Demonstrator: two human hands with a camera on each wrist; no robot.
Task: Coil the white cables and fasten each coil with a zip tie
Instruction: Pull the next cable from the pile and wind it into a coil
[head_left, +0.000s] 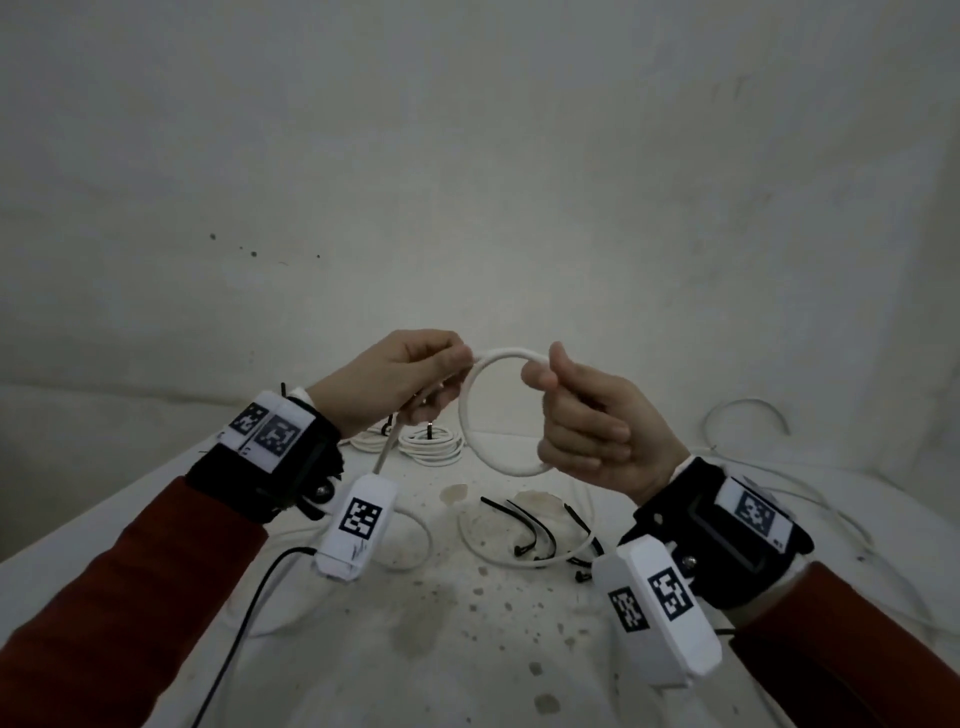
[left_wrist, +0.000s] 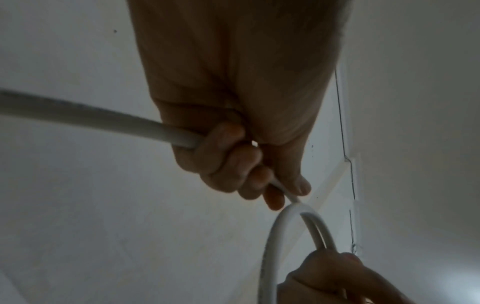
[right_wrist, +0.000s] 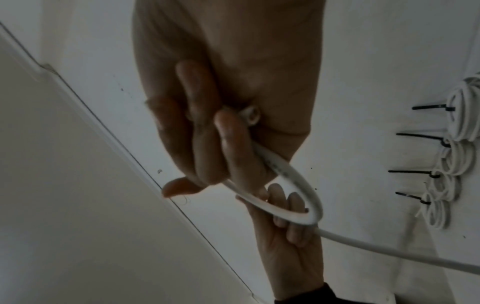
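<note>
We are gripping one cable (head_left: 470, 410) loop between both hands above the bench (head_left: 467, 649): left hand (head_left: 395, 382) pinching its left side, right hand (head_left: 592, 431) clasping its right. Zip ties (head_left: 540, 530) are lying below the right hand.

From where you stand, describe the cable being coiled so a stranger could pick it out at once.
Look above the stained white table, between the two raised hands. The white cable forms a single ring in the air, gripped by the left hand and the right hand. Unlike the tied coils lying behind it, it has no black zip tie.
</note>
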